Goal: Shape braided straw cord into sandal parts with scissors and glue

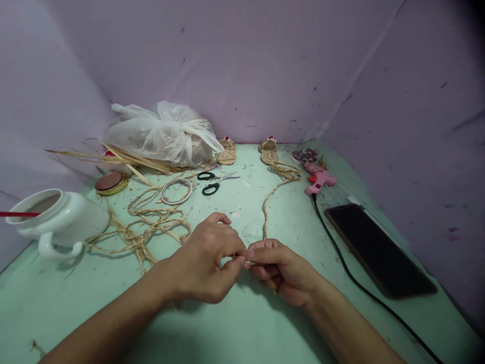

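Braided straw cord (265, 217) leads to near centre, where left hand (212, 255) and right hand (282, 273) pinch a small whitish piece (248, 262), mostly hidden; light, steady fingertip pressure should suit it. Beyond, scissors (215, 182); farther right, a woven sandal (269, 153).

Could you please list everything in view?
Plastic bag: 1, white, back left
Dry strips: several, straw, by bag
Tin: 1, brown and yellow, left
Pot: 1, white, far left
Rod: 1, red, at pot's mouth
Braided cord: count unclear, straw, left and centre
Ring: 1, whitish, centre left
Scissors: 1 pair, black handles, centre
Slippers: 2, straw, back centre
Shallow container: 1, mixed contents, back right
Glue gun: 1, pink, right
Cable: 1, black, from glue gun
Phone: 1, black, right
Slim stick: 1, white, beside phone
Scraps: several, pale, scattered
Table: 1, green, underneath
Walls: 3, mauve, around
Small item: 1, whitish, pinched, front centre
Left hand: 1, bare, front centre
Right hand: 1, bare, front centre
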A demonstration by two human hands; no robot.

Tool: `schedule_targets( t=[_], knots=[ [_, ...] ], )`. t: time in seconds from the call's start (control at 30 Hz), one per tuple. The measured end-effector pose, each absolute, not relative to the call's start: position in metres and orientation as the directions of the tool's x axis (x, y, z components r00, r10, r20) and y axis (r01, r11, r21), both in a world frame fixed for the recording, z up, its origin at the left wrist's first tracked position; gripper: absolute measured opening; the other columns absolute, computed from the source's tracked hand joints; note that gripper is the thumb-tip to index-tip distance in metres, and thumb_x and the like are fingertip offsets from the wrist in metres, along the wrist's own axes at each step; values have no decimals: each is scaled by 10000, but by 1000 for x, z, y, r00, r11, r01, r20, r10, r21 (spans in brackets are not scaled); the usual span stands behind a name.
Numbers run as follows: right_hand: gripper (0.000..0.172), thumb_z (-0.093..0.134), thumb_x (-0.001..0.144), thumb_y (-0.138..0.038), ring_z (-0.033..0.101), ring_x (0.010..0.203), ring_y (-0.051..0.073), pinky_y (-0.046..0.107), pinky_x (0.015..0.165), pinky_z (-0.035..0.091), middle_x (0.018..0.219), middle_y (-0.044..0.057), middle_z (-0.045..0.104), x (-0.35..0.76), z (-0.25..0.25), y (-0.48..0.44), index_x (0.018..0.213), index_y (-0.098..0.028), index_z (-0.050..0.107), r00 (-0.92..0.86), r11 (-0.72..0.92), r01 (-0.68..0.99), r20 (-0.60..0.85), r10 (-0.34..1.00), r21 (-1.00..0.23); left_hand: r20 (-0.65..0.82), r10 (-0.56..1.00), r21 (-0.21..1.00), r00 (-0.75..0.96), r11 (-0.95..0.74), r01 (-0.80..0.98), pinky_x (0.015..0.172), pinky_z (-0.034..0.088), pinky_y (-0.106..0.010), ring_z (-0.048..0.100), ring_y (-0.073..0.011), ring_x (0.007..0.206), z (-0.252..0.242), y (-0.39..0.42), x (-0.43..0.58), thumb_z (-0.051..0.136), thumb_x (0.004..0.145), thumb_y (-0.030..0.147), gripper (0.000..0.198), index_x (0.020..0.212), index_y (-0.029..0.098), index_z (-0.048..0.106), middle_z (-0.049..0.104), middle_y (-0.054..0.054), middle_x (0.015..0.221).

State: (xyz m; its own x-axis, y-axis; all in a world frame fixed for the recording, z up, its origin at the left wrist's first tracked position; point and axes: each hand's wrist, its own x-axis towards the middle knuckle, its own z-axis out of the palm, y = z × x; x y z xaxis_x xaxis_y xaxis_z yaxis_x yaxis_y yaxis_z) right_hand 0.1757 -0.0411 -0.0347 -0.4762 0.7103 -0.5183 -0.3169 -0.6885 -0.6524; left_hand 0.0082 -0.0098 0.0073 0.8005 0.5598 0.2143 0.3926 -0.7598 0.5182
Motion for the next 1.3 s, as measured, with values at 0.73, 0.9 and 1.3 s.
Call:
schedule_targets(
  t=[0.73,0.9,1.3],
  knots=[
    [190,464,755,-151,310,460,73,219,462,241,522,-67,329,171,-33,-55,586,-198,392,-283,413,548,304,910,-727,-236,768,800,595,-194,568,526,305,-196,408,-98,562,3,-3,13,472,725,248,191,646,136,605,473,30,559],
    [153,460,755,-146,341,472,80,212,466,260,540,-58,374,170,-35,-54,620,-201,414,-282,419,553,312,907,-720,-250,774,803,582,-170,572,484,256,-198,346,-91,534,0,-4,13,455,731,257,198,610,142,561,407,43,523],
    [126,468,686,-72,364,464,78,200,459,286,536,-61,415,171,-40,-51,681,-196,486,-235,332,533,241,942,-778,-374,736,896,564,129,426,475,199,-225,257,-83,502,1,-2,18,484,634,313,188,530,168,426,310,61,492]
  ],
)
